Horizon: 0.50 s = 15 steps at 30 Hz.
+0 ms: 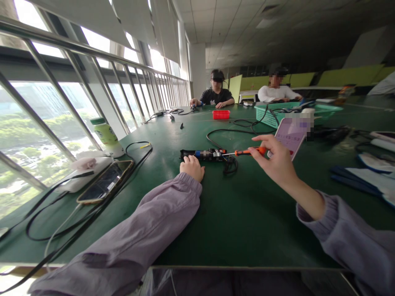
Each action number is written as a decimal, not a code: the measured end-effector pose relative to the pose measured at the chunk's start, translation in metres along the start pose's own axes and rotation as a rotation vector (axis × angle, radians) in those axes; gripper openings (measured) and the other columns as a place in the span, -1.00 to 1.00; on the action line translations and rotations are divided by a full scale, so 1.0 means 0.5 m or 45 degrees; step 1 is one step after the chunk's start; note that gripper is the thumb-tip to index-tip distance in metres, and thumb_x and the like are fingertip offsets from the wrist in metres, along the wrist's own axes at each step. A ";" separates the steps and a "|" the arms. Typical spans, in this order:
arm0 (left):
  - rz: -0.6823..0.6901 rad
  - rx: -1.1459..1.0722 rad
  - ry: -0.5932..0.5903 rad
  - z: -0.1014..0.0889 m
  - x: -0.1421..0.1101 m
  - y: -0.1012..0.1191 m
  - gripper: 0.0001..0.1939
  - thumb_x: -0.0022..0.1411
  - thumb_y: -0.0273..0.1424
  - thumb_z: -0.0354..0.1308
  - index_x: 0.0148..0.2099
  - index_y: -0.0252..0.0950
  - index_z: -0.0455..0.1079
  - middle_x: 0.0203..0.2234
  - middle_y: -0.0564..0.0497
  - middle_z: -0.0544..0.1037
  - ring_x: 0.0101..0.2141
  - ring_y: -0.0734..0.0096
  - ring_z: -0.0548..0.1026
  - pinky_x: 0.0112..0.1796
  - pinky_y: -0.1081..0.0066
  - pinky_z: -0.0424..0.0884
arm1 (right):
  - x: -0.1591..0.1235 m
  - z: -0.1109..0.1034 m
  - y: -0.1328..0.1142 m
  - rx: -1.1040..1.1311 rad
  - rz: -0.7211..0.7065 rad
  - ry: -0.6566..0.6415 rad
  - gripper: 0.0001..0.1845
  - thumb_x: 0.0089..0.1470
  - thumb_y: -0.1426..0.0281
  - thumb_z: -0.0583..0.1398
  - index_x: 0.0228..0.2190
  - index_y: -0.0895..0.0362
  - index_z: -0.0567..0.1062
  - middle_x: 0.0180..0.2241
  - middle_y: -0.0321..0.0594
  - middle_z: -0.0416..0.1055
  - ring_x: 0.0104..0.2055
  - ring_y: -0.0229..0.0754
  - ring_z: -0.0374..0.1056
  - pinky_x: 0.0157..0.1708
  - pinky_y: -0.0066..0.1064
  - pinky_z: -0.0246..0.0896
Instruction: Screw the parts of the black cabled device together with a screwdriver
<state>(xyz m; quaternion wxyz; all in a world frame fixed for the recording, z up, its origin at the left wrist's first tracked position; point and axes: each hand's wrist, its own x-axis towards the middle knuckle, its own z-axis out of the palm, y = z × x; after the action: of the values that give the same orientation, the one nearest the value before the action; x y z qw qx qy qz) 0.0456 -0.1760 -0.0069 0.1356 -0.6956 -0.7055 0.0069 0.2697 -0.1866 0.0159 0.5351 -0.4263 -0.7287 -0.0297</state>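
A black cylindrical corded device (206, 155) lies on its side on the green table, with metal and blue parts exposed along its length. My left hand (190, 166) rests on its left part, fingers curled over the body and pressing it to the table. My right hand (274, 158) grips a screwdriver (251, 151) with an orange and black handle by its rear end. The shaft points left, and its tip reaches the right end of the device; whether it sits in a screw is too small to tell. A loop of black cord (231, 165) lies beside that end.
Behind my right hand stands a phone (291, 133) showing a timer. A green basket (268, 117) holds cables and tools. Farther off is a red box (221, 114). At left are a phone (106, 181), a bottle (106, 135) and cables. Two people sit across the table.
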 end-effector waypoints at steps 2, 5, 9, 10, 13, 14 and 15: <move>-0.002 0.001 -0.005 0.001 0.001 -0.001 -0.39 0.29 -0.23 -0.11 0.21 -0.63 0.07 0.08 -0.35 0.27 0.06 0.05 0.23 -0.08 0.27 0.31 | 0.001 0.000 -0.001 0.000 -0.072 0.084 -0.67 -0.05 0.37 0.20 -0.17 0.09 0.35 -0.44 -0.25 0.36 -0.36 -0.14 0.34 -0.24 -0.22 0.23; -0.002 0.002 -0.016 0.001 0.002 -0.001 -0.39 0.29 -0.23 -0.11 0.21 -0.63 0.08 0.08 -0.35 0.27 0.07 0.04 0.23 -0.07 0.27 0.31 | 0.000 0.000 -0.004 -0.003 -0.083 0.070 -0.67 -0.06 0.39 0.19 -0.18 0.09 0.36 -0.44 -0.26 0.36 -0.35 -0.14 0.34 -0.22 -0.22 0.23; 0.000 -0.001 -0.019 -0.003 0.000 0.000 -0.40 0.29 -0.24 -0.11 0.20 -0.65 0.08 0.08 -0.37 0.26 0.08 0.03 0.22 -0.07 0.26 0.31 | -0.003 -0.002 -0.006 -0.016 0.005 -0.077 -0.86 0.01 0.29 0.17 -0.36 0.07 0.40 -0.71 -0.43 0.18 -0.59 -0.23 0.22 -0.31 -0.25 0.21; -0.001 0.000 -0.017 -0.004 -0.001 0.000 -0.40 0.29 -0.24 -0.12 0.20 -0.65 0.08 0.08 -0.37 0.26 0.07 0.03 0.22 -0.07 0.26 0.31 | -0.003 -0.002 -0.006 -0.009 0.006 -0.068 -0.85 0.01 0.29 0.17 -0.35 0.07 0.40 -0.70 -0.43 0.18 -0.59 -0.24 0.21 -0.32 -0.25 0.21; -0.004 0.010 -0.012 -0.005 -0.002 0.000 -0.41 0.29 -0.24 -0.12 0.20 -0.63 0.08 0.08 -0.36 0.27 0.06 0.04 0.23 -0.09 0.26 0.31 | -0.001 -0.001 -0.007 0.041 -0.045 0.039 -0.69 -0.03 0.34 0.18 -0.18 0.08 0.34 -0.50 -0.32 0.32 -0.45 -0.18 0.31 -0.29 -0.25 0.23; -0.003 0.013 -0.011 -0.004 -0.001 0.000 -0.41 0.29 -0.24 -0.12 0.20 -0.63 0.08 0.08 -0.35 0.27 0.06 0.04 0.23 -0.09 0.26 0.32 | -0.001 0.000 -0.007 0.054 -0.062 0.068 -0.63 -0.04 0.36 0.19 -0.13 0.08 0.31 -0.42 -0.27 0.35 -0.38 -0.16 0.34 -0.26 -0.25 0.24; 0.001 0.013 -0.009 -0.003 -0.001 -0.001 -0.40 0.29 -0.23 -0.12 0.20 -0.63 0.08 0.08 -0.35 0.27 0.06 0.04 0.23 -0.09 0.26 0.32 | -0.001 0.000 -0.007 0.061 -0.072 0.079 -0.60 -0.05 0.37 0.19 -0.11 0.08 0.30 -0.37 -0.23 0.36 -0.32 -0.14 0.35 -0.24 -0.24 0.24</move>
<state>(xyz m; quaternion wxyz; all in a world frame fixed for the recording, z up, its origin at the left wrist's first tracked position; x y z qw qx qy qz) 0.0456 -0.1769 -0.0054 0.1368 -0.6952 -0.7055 0.0130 0.2674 -0.1892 0.0173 0.5665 -0.3917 -0.7239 -0.0405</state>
